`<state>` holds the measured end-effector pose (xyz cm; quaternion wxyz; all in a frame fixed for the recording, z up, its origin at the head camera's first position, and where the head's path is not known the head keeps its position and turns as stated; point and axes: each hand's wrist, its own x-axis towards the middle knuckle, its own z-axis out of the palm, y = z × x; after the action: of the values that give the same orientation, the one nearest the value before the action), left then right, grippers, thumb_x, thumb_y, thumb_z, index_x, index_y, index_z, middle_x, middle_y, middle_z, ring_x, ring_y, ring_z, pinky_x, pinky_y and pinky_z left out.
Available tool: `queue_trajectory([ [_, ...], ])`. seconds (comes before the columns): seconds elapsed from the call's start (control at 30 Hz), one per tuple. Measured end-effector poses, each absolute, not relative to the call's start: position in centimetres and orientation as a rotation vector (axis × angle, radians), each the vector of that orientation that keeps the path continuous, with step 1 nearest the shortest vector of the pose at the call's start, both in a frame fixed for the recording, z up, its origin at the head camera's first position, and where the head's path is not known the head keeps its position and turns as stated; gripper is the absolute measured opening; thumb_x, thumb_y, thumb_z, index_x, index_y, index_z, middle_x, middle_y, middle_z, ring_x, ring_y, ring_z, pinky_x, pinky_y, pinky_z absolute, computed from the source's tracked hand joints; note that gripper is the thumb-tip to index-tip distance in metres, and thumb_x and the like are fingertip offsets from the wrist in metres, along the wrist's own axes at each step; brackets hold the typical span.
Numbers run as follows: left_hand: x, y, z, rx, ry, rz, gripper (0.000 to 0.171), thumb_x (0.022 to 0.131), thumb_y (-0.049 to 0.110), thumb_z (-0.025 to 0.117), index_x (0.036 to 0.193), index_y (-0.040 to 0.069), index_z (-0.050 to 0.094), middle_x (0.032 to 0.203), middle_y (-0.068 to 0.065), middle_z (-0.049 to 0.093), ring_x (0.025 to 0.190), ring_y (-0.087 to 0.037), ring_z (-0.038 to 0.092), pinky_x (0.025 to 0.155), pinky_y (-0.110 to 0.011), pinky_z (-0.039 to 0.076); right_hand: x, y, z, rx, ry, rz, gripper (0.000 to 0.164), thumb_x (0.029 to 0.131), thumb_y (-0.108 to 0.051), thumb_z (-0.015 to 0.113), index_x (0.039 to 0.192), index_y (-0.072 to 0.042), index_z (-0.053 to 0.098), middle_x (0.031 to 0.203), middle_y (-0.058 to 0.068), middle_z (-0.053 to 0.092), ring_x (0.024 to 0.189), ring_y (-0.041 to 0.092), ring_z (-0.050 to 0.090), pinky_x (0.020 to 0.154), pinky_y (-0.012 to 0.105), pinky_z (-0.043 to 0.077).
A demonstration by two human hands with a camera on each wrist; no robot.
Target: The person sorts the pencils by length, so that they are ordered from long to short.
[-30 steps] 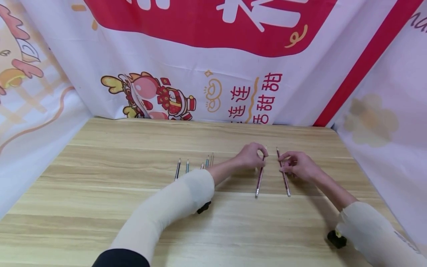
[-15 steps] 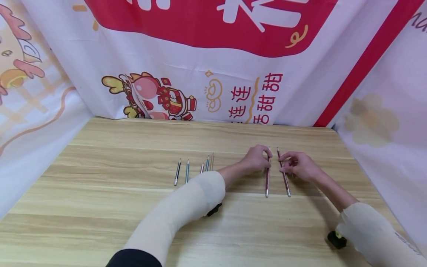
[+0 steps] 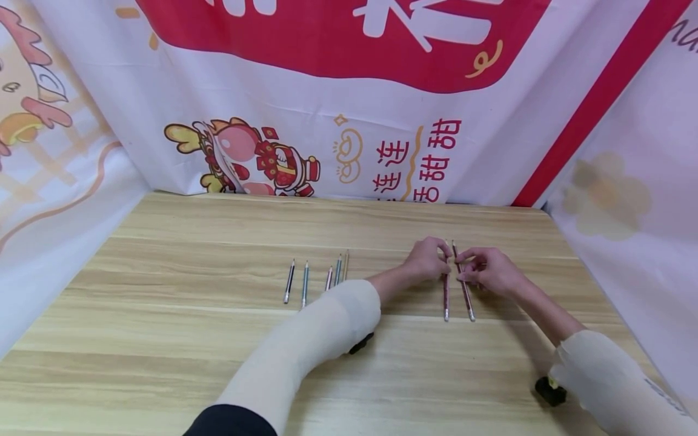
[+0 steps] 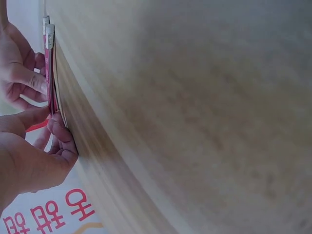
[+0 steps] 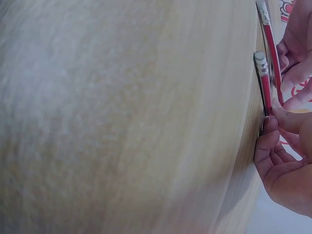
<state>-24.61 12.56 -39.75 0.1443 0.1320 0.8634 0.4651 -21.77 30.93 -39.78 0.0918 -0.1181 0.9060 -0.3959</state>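
Pinches one dark-red pencil [image 3: 446, 297] in the grip of the left hand [image 3: 428, 258], with thumb and finger closed on it, and holds a second dark-red pencil [image 3: 467, 298] likewise in the right hand [image 3: 489, 269]. Has just slid the first rightward over the desk [image 3: 436, 375], narrowing the gap without closing it, so seems near to setting both side by side. Leaves five other pencils [image 3: 305, 284] lying untouched to the left.

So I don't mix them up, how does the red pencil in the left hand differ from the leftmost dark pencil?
The left hand pinches the red pencil; no hand touches the dark pencil. The red pencil looks longer than the dark pencil. Both have their pale eraser ends nearer the camera.
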Motion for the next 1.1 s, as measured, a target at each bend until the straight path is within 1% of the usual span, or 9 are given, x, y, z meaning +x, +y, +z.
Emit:
queue_trajectory([
  [0.1,-24.67,12.74,-39.84,0.371,2.519,1.329,0.023,0.084,-0.004,0.081,0.103,0.007,0.074,0.079,0.002,0.061,0.055,-0.007,0.045,0.050,-0.018,0.039,-21.72,30.82,-39.69,-0.347,2.688,-1.170,0.032,0.091,0.001,0.076,0.119,0.012,0.064,0.080,0.010,0.067,0.060,0.011,0.055,0.050,0.025,0.047],
  [0.2,-24.61,12.77,-39.74,0.364,2.533,1.326,0.024,0.084,-0.004,0.081,0.104,0.007,0.074,0.085,0.001,0.063,0.059,-0.009,0.048,0.052,-0.018,0.041,-21.66,30.76,-39.58,-0.336,2.680,-1.162,0.032,0.092,0.001,0.075,0.120,0.012,0.064,0.082,0.011,0.067,0.062,0.013,0.055,0.050,0.025,0.047],
  [0.33,-24.49,12.90,-39.61,0.353,2.582,1.296,0.021,0.085,-0.001,0.080,0.103,0.008,0.074,0.083,0.001,0.064,0.065,-0.011,0.051,0.057,-0.019,0.042,-21.69,30.80,-39.46,-0.304,2.676,-1.136,0.032,0.093,0.001,0.074,0.121,0.010,0.064,0.082,0.011,0.066,0.064,0.015,0.055,0.051,0.026,0.048],
  [0.43,-24.55,13.17,-39.63,0.331,2.608,1.273,0.019,0.085,0.001,0.079,0.102,0.008,0.074,0.081,0.001,0.063,0.066,-0.011,0.052,0.057,-0.019,0.042,-21.75,30.83,-39.46,-0.290,2.675,-1.129,0.032,0.093,0.001,0.074,0.121,0.010,0.064,0.082,0.010,0.065,0.064,0.016,0.055,0.051,0.026,0.048],
  [0.5,-24.56,13.31,-39.57,0.322,2.614,1.258,0.018,0.085,0.001,0.079,0.101,0.008,0.074,0.084,0.001,0.065,0.066,-0.011,0.053,0.057,-0.020,0.043,-21.72,30.80,-39.46,-0.290,2.673,-1.140,0.033,0.093,0.000,0.075,0.122,0.010,0.063,0.082,0.011,0.066,0.063,0.016,0.054,0.051,0.026,0.047],
  [0.63,-24.53,13.37,-39.51,0.355,2.635,1.220,0.016,0.085,0.002,0.079,0.099,0.007,0.074,0.086,0.000,0.066,0.069,-0.011,0.055,0.059,-0.019,0.044,-21.62,30.82,-39.53,-0.299,2.672,-1.164,0.033,0.092,0.000,0.075,0.121,0.011,0.063,0.082,0.011,0.066,0.062,0.014,0.054,0.050,0.026,0.047],
  [0.87,-24.77,13.23,-39.69,0.438,2.640,1.146,0.012,0.085,0.004,0.082,0.093,0.008,0.073,0.080,0.003,0.063,0.069,-0.009,0.054,0.062,-0.018,0.043,-21.70,30.85,-39.55,-0.311,2.674,-1.174,0.033,0.092,0.001,0.076,0.120,0.011,0.063,0.081,0.010,0.067,0.062,0.013,0.055,0.051,0.026,0.048],
  [1.1,-24.93,12.96,-39.79,0.476,2.635,1.144,0.014,0.085,0.005,0.083,0.095,0.007,0.074,0.080,0.003,0.064,0.072,-0.010,0.055,0.065,-0.019,0.044,-21.80,30.91,-39.62,-0.292,2.670,-1.163,0.033,0.092,0.000,0.076,0.121,0.011,0.064,0.082,0.010,0.067,0.064,0.014,0.056,0.051,0.027,0.048],
])
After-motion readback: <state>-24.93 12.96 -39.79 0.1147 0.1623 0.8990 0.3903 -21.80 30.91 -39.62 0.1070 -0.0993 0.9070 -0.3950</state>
